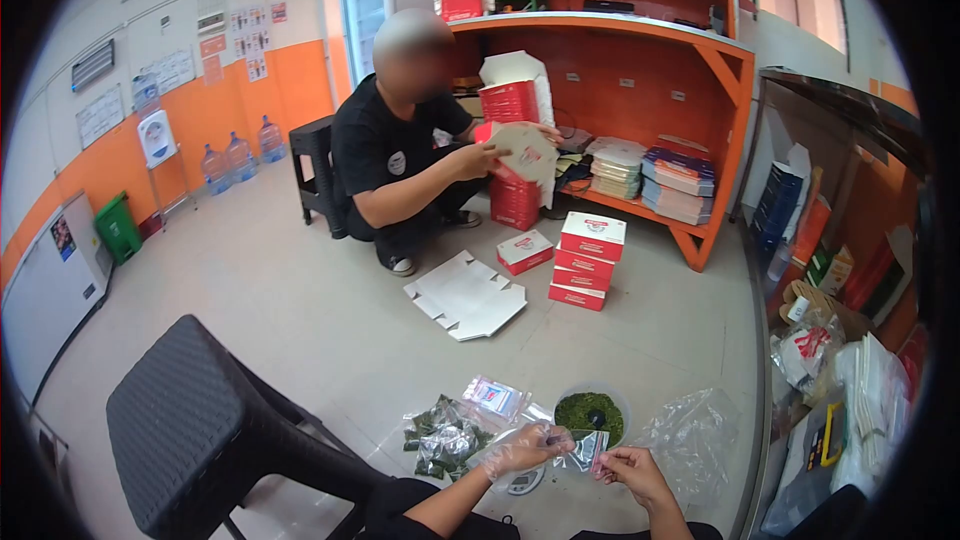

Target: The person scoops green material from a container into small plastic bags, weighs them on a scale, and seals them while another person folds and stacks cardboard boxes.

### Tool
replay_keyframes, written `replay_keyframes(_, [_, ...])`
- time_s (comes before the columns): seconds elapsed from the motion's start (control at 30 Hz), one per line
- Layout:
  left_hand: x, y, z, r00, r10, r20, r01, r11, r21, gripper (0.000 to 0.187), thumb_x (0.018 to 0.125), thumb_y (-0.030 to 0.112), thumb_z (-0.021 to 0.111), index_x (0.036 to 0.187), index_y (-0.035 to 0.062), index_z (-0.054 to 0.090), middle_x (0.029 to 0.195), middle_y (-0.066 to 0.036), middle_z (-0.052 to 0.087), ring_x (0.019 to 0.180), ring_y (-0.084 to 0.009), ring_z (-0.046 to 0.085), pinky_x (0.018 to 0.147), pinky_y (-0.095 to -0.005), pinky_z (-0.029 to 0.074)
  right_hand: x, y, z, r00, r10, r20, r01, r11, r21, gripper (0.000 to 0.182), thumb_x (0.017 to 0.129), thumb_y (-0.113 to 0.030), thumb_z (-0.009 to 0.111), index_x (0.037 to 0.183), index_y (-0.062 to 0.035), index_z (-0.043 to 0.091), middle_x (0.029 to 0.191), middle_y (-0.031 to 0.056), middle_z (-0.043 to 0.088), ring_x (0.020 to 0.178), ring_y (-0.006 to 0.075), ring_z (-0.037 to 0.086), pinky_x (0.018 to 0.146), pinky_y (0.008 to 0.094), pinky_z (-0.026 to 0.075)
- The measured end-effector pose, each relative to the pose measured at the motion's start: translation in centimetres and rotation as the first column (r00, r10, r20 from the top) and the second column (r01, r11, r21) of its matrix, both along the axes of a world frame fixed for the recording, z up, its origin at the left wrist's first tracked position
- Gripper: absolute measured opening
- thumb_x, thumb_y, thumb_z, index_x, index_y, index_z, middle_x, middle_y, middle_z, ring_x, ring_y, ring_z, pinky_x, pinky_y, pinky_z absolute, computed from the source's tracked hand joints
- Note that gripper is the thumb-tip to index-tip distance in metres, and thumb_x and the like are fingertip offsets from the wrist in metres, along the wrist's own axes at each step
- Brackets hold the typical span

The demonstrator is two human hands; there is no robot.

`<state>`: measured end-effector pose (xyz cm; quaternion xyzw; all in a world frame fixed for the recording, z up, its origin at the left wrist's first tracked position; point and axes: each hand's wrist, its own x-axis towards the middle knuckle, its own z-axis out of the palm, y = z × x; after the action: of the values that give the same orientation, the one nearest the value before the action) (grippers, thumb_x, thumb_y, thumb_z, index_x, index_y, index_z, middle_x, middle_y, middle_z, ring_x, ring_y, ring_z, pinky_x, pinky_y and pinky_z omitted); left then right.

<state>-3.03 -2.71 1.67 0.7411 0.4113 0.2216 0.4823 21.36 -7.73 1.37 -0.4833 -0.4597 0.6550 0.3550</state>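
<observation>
My left hand (pixel 530 447), in a clear plastic glove, pinches one side of a small clear zip bag (pixel 583 452). The bag's other edge is between the fingers of my bare right hand (pixel 630 470). Just beyond the bag stands a round tub of green flakes (pixel 578 412) with a dark object in it. Left of my left hand lies a clear bag of dark green pieces (pixel 440 437), beside a pack of small plastic bags (pixel 493 397). A round white object (pixel 523 481), perhaps a scale, is partly hidden under my left wrist.
A person (pixel 405 140) crouches ahead, holding a flattened carton (pixel 522 152). Stacked red-and-white boxes (pixel 585 265) and a white cardboard sheet (pixel 468 297) are on the floor. A black stool (pixel 190 420) stands left, a crumpled plastic bag (pixel 693 440) lies right, beside a cluttered shelf.
</observation>
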Motion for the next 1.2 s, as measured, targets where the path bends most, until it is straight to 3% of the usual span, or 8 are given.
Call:
replay_keyframes(0.23, [0.3,0.2,0.0,0.999,0.009,-0.04,-0.011,1.0,-0.028,0.032,0.092,0.036,0.06,0.099,0.0055,0.066,0.078,-0.007,0.065,0.074,-0.0145,0.06,0.07,-0.0327,0.048,-0.2,0.0,-1.6,0.992,-0.129,0.012,0.127,0.987,0.102,0.009,0.085,-0.007,0.067,0.087,0.0013,0.065,0.077,0.007,0.067,0.067,0.0111,0.063,0.06,0.0224,0.048])
replay_keyframes(0.37, [0.4,0.2,-1.5,0.858,0.497,-0.131,-0.432,0.835,0.34,0.029,0.09,0.033,0.063,0.102,0.0069,0.066,0.087,-0.01,0.068,0.083,-0.017,0.064,0.075,-0.0317,0.05,-0.8,0.7,-2.5,0.937,-0.331,0.113,0.287,0.913,0.291,0.012,0.082,-0.007,0.071,0.077,-0.0008,0.062,0.071,0.0041,0.065,0.061,0.0068,0.059,0.054,0.0201,0.045])
replay_keyframes(0.47, [1.4,-0.9,0.2,0.984,0.137,0.111,-0.132,0.99,-0.048,0.033,0.091,0.033,0.062,0.106,0.0034,0.062,0.094,-0.006,0.065,0.087,-0.012,0.06,0.08,-0.0284,0.049,-2.2,0.6,-3.0,0.919,-0.353,0.177,0.241,0.856,0.457,0.013,0.078,-0.005,0.072,0.071,-0.001,0.062,0.063,0.0022,0.064,0.054,0.0053,0.055,0.051,0.0204,0.044])
replay_keyframes(0.6, [2.9,-1.5,-0.6,0.978,-0.011,0.21,0.06,0.972,-0.228,0.028,0.094,0.026,0.059,0.107,0.0023,0.061,0.095,-0.003,0.065,0.086,-0.0097,0.059,0.079,-0.0252,0.048,-3.7,-0.4,-1.8,0.899,-0.3,0.319,0.105,0.855,0.508,0.018,0.078,-0.005,0.072,0.067,-0.0036,0.057,0.06,-0.003,0.055,0.054,0.0009,0.047,0.047,0.0193,0.037])
replay_keyframes(0.83, [2.1,-1.3,-0.9,0.904,0.088,0.418,0.111,0.896,-0.429,0.024,0.092,0.025,0.061,0.102,0.0026,0.064,0.09,-0.003,0.065,0.082,-0.0096,0.061,0.076,-0.0254,0.05,-3.2,-0.4,-2.2,0.989,-0.137,0.061,0.108,0.932,0.345,0.013,0.085,-0.005,0.067,0.076,-0.0039,0.059,0.064,-0.0006,0.059,0.056,0.0021,0.051,0.051,0.0183,0.04])
replay_keyframes(1.03, [2.4,-1.7,-0.4,0.972,0.048,0.231,0.025,0.953,-0.302,0.021,0.087,0.02,0.065,0.095,0.0003,0.064,0.085,-0.006,0.067,0.08,-0.0131,0.064,0.072,-0.0282,0.051,-3.6,-0.8,-1.8,0.981,-0.15,0.123,0.107,0.947,0.302,0.014,0.088,-0.011,0.064,0.078,-0.0018,0.059,0.064,0.0039,0.062,0.054,0.0062,0.055,0.051,0.0226,0.044])
replay_keyframes(1.13, [4.1,-2.6,-1.9,0.975,0.221,-0.027,-0.191,0.892,0.409,0.017,0.08,0.016,0.069,0.08,0.0006,0.061,0.067,-0.012,0.062,0.061,-0.0242,0.064,0.056,-0.0342,0.05,-3.9,-0.8,-1.5,0.846,-0.289,0.448,-0.052,0.791,0.609,0.015,0.081,-0.011,0.065,0.072,-0.001,0.057,0.059,0.0097,0.06,0.05,0.016,0.058,0.049,0.0311,0.046])
replay_keyframes(1.2, [4.6,-2.4,-2.5,0.951,0.306,-0.031,-0.258,0.849,0.461,0.016,0.079,0.015,0.07,0.078,0.0015,0.06,0.065,-0.011,0.061,0.059,-0.0252,0.063,0.056,-0.035,0.05,-4.3,-0.6,-2.2,0.61,-0.552,0.568,-0.093,0.662,0.743,0.015,0.074,-0.01,0.064,0.066,-0.0017,0.054,0.058,0.0153,0.057,0.05,0.0289,0.06,0.049,0.039,0.046])
